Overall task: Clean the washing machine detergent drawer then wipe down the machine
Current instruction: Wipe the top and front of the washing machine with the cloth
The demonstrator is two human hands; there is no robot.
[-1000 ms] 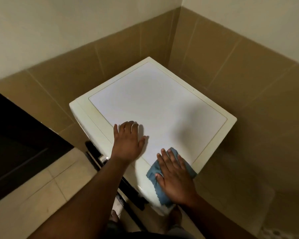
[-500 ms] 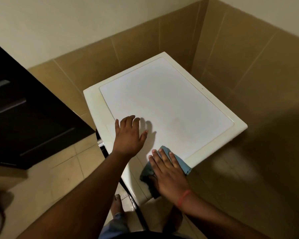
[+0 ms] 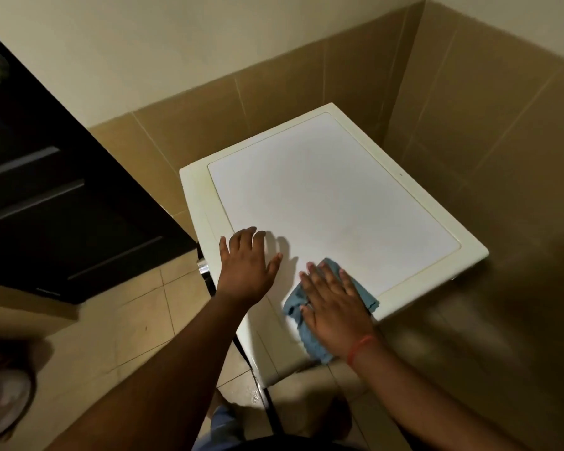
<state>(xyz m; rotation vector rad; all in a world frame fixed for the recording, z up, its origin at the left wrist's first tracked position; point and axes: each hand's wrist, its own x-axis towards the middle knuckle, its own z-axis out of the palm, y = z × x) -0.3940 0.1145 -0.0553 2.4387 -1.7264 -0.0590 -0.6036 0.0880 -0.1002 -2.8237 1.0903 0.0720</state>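
Our right hand (image 3: pixel 334 304) has slid the blue cloth (image 3: pixel 310 340) slightly farther, fingers flat; our left hand (image 3: pixel 246 271) rests spread on the washing machine (image 3: pixel 339 196).

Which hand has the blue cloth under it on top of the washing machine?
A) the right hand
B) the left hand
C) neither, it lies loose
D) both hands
A: the right hand presses flat on the blue cloth at the machine's near edge, while the left hand rests bare on the white top.
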